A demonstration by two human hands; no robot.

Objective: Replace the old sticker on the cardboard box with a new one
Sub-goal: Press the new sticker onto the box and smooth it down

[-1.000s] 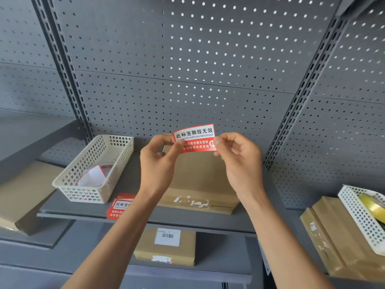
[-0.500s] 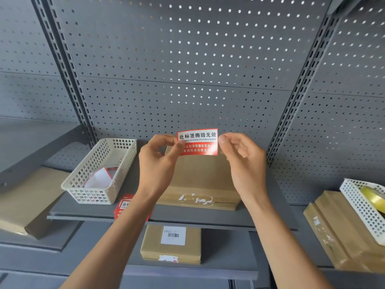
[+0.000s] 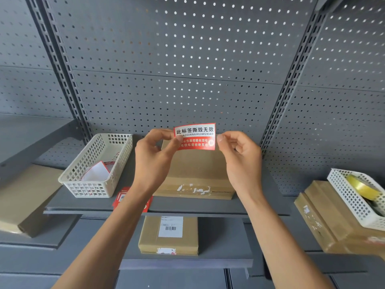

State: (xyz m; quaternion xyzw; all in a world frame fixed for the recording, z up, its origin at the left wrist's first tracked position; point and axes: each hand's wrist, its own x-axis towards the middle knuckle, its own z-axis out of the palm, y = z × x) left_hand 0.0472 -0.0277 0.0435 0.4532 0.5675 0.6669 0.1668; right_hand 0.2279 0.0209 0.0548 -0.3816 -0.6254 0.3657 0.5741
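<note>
Grey metal shelf [image 3: 187,207] at centre: white basket [image 3: 98,165] sits on its left part, red stickers [image 3: 123,198] lie flat near the front edge just right of it, cardboard box [image 3: 193,176] rests mid-shelf w/ torn white residue on its front. Lower shelf [image 3: 225,245] carries a smaller box [image 3: 168,234] w/ barcode label.

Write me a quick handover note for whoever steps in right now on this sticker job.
Left hand: pinching the left edge of the red sticker.
Right hand: thumb at the sticker's right edge; firm grip unclear.
The sticker is held up in the air above the cardboard box on the middle shelf.
Done: old sticker looks torn off; white residue remains on the box's front edge.
Left: peel the backing if still on, then press the new sticker over that spot.
Spare stickers lie beside the white basket.
</note>
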